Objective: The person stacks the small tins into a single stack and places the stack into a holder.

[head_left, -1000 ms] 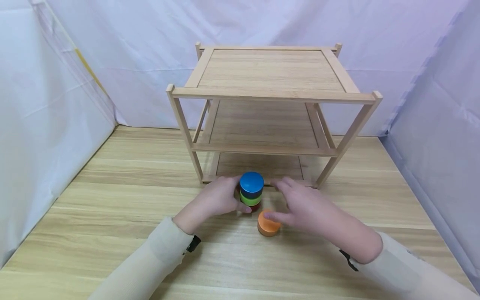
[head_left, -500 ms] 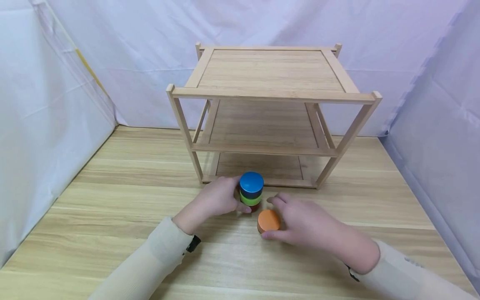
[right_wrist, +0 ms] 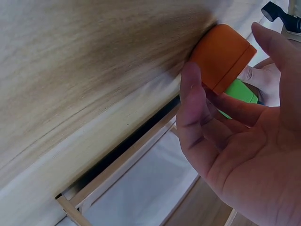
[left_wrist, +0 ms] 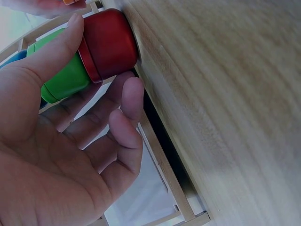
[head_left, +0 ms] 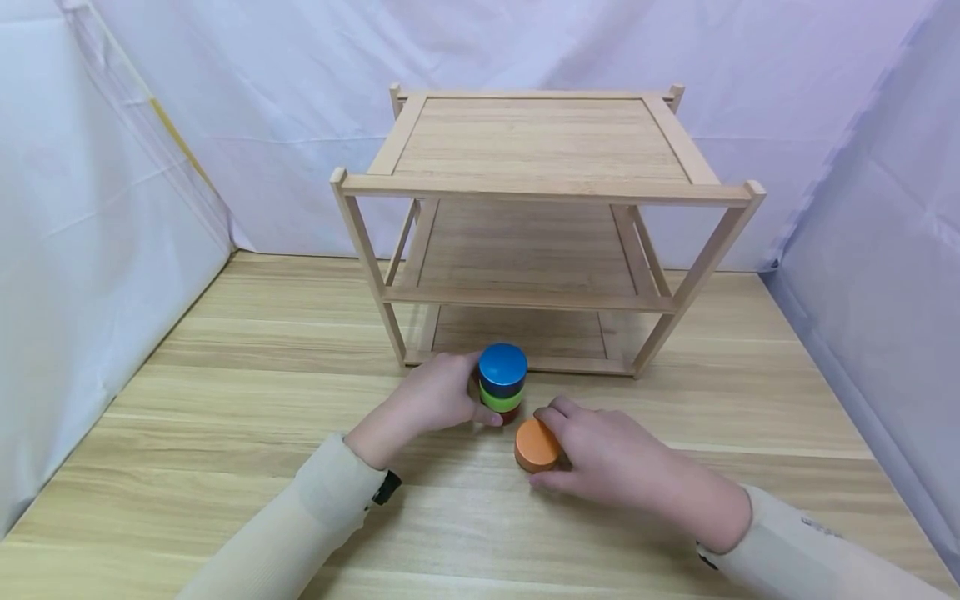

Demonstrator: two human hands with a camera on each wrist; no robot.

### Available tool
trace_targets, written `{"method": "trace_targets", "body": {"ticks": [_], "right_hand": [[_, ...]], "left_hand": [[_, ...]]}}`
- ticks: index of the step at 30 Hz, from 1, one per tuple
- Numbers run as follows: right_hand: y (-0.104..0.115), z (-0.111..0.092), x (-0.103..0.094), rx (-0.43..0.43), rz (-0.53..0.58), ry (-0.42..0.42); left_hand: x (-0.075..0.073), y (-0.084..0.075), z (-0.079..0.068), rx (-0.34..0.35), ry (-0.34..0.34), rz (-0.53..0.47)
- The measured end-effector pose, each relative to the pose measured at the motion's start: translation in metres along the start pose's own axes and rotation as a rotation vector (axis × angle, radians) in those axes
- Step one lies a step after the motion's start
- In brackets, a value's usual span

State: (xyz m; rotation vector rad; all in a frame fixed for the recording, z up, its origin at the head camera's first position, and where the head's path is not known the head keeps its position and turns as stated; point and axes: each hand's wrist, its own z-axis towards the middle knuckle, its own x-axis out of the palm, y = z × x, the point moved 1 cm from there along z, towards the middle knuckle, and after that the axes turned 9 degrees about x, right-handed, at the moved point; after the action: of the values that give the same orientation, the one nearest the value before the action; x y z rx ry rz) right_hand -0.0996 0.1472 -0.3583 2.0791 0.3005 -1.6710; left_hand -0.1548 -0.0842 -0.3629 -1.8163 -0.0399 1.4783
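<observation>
Three small round lidded tins stand in an upright stack before the rack: blue (head_left: pixel 503 367) on top, green (head_left: pixel 501 402) in the middle, red (left_wrist: pixel 110 44) on the table. My left hand (head_left: pixel 441 393) holds the stack from the left, thumb at the near side and fingers behind. To the right of the stack, an orange tin (head_left: pixel 536 445) rests on the table. Around its right side curls my right hand (head_left: pixel 611 452), with fingers at the far side and thumb at the near side. A small gap shows between thumb and orange tin in the right wrist view.
A three-tier wooden rack (head_left: pixel 551 137) stands just behind the tins, its bottom front rail (head_left: pixel 577 365) close to the stack. White cloth (head_left: pixel 285 75) hangs behind and at both sides of the wood-grain table (head_left: pixel 247 350).
My right hand has drawn back from near the rack's bottom rail, and its fingers have come round the orange tin. The left hand and the stack stay put.
</observation>
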Motion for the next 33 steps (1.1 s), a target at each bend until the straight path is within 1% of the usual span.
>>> {"method": "trace_targets", "body": {"ticks": [8,13,19,33], "right_hand": [[0.0002,0.0014,0.0,0.008,0.005,0.015],[0.0004,0.0025,0.0012,0.006,-0.002,0.003],[0.0004,0.0036,0.0024,-0.015,-0.013,-0.016],[0.0008,0.0034,0.0052,-0.016,0.016,-0.032]], "left_hand": [[-0.0008,0.0002,-0.0002,-0.004,0.002,-0.001],[-0.0013,0.0003,-0.0003,-0.005,-0.001,-0.002],[-0.0009,0.0012,0.0,0.001,0.001,0.003],[0.0002,0.0011,-0.0003,0.011,0.003,-0.01]]}}
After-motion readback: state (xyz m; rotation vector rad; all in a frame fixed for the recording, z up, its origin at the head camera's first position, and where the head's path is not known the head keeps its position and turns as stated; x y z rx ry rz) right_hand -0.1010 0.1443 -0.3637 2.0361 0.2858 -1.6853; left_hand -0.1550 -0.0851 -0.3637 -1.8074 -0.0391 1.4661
